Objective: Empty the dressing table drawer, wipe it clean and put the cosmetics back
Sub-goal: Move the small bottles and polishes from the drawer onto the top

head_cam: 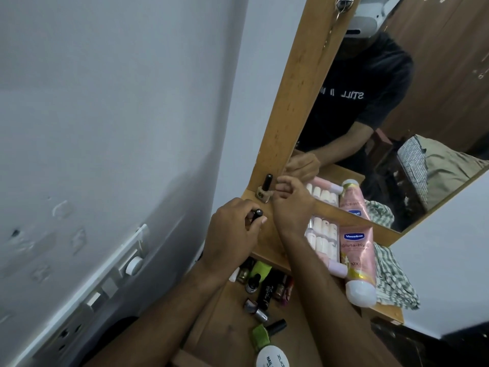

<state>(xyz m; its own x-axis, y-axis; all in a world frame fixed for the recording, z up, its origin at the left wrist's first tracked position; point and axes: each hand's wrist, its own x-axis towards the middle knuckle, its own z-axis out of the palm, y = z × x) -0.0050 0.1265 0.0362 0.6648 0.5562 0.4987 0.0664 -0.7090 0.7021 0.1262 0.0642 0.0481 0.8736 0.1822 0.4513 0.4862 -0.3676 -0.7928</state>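
1. Holding a small black-capped bottle (255,217), the left hand (232,234) is curling its fingers and thumb around it above the dressing table top (267,234), I think in order to stand it there.
2. The right hand (291,205) is hovering just beside a nail polish bottle (264,190) that is standing upright against the mirror frame (299,102); its fingers are loosely curled and holding nothing, probably after placing it.
3. Lower in the same head view, the drawer (211,321) is standing open and many cosmetics (264,287) are lying inside, so the emptying is not finished.
4. On the table top, a pink lotion tube (357,260) and a box of false nails (322,242) are lying side by side, next to a checked cloth (391,282), likely for wiping.
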